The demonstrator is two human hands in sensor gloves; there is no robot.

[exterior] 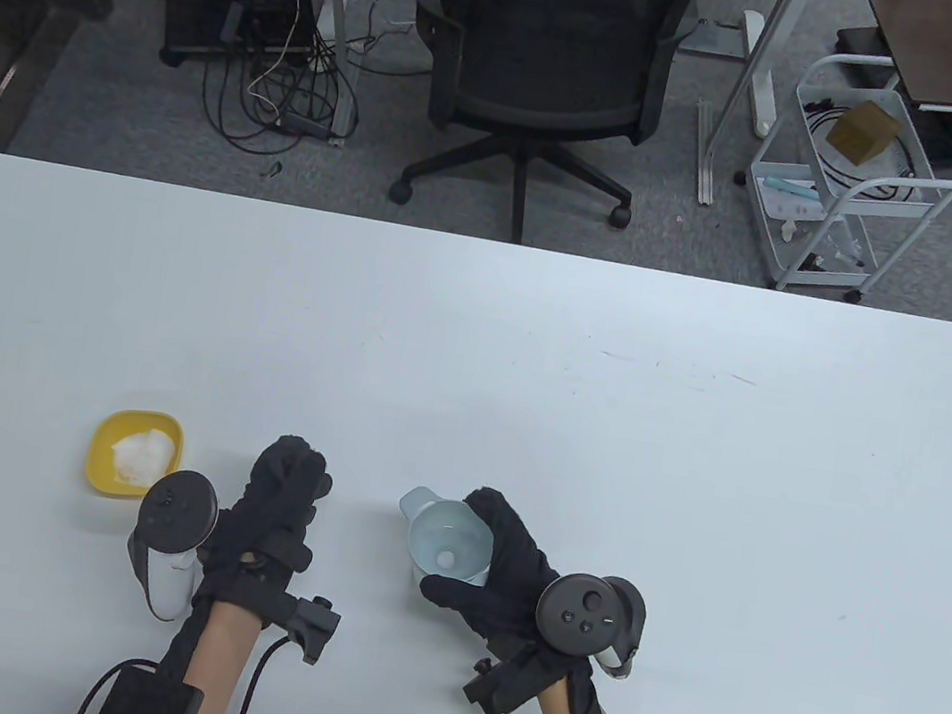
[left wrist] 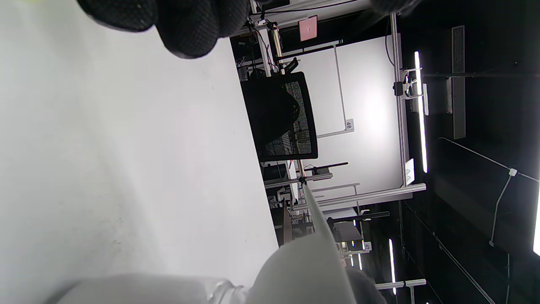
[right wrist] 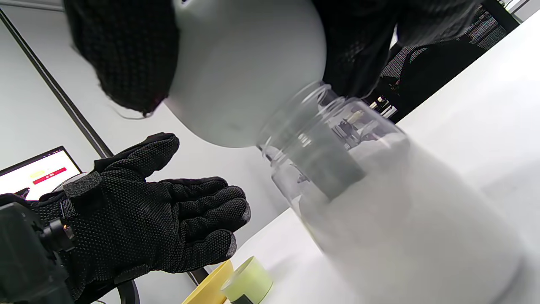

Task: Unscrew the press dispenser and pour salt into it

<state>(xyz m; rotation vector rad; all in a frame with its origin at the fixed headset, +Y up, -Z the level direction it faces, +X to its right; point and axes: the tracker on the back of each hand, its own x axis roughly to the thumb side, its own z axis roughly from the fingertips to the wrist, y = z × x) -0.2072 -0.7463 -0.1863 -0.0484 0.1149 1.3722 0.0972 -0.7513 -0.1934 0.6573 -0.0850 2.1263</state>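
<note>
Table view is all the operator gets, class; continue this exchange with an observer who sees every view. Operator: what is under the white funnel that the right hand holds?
Observer: A clear jar. The right wrist view shows the funnel over its mouth.
Operator: Is the left hand holding anything?
Observer: No. In that same view the left hand is open, with nothing in its palm.
Operator: Is anything near the yellow dish?
Observer: Yes, a small pale green round thing stands right by the yellow dish. I cannot tell what it is.
</note>
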